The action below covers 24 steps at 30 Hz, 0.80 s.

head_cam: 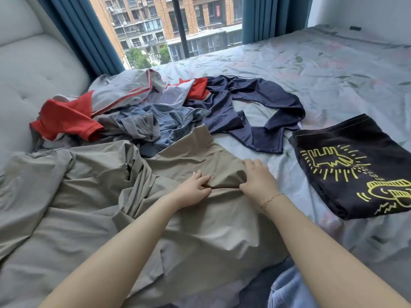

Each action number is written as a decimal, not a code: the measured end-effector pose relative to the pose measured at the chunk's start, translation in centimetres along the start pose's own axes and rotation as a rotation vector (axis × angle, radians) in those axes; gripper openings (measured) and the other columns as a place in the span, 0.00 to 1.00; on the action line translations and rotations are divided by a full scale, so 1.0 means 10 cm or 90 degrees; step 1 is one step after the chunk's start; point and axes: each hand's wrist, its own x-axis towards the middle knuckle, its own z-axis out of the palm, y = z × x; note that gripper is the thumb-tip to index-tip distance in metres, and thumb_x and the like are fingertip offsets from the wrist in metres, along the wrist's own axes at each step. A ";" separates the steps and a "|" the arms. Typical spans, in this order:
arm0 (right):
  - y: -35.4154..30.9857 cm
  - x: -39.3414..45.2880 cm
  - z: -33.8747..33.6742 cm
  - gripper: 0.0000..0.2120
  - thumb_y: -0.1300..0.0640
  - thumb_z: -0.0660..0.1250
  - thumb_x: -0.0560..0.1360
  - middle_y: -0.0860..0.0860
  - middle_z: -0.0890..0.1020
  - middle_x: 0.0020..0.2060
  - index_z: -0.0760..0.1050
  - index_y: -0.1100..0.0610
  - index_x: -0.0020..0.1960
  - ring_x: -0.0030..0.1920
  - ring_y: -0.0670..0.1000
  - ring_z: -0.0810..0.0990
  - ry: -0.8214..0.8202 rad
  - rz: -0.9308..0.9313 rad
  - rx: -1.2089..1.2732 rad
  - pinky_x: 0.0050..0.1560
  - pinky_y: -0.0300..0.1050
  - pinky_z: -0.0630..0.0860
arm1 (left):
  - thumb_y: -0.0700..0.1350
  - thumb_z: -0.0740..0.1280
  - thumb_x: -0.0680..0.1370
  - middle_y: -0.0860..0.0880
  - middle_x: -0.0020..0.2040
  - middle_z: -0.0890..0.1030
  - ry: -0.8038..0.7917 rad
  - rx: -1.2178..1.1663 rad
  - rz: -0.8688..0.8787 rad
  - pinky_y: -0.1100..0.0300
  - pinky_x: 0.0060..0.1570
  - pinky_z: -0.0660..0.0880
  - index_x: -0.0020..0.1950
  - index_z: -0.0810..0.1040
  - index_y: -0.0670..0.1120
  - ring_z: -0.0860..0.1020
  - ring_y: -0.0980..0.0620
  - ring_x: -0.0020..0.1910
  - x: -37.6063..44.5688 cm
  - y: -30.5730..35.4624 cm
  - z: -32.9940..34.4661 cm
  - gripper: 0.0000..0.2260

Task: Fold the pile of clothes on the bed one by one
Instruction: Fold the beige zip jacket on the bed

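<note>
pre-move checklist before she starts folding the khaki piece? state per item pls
1. Both hands on the garment: ok. The left hand and right hand each pinch a ridge of the khaki garment.
2. Garment spread flat: not ok, creased and bunched towards the left.
3. Garment clear of the clothes pile: not ok, its far edge lies against the denim.
4. Its edges located: cannot tell, the near part runs under the arms.
5. Finished stack out of the way: ok, the folded black shirt lies apart on the right.
6. Bare bed sheet available: ok, beyond the pile.
</note>
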 end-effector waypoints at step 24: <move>-3.31 0.28 1.25 0.19 0.59 0.66 0.74 0.52 0.71 0.67 0.74 0.55 0.65 0.66 0.55 0.70 -0.075 -0.665 0.065 0.65 0.52 0.69 | 0.67 0.70 0.68 0.47 0.79 0.44 0.510 0.191 -0.450 0.35 0.70 0.50 0.78 0.49 0.62 0.44 0.44 0.77 -2.37 -2.75 -0.68 0.45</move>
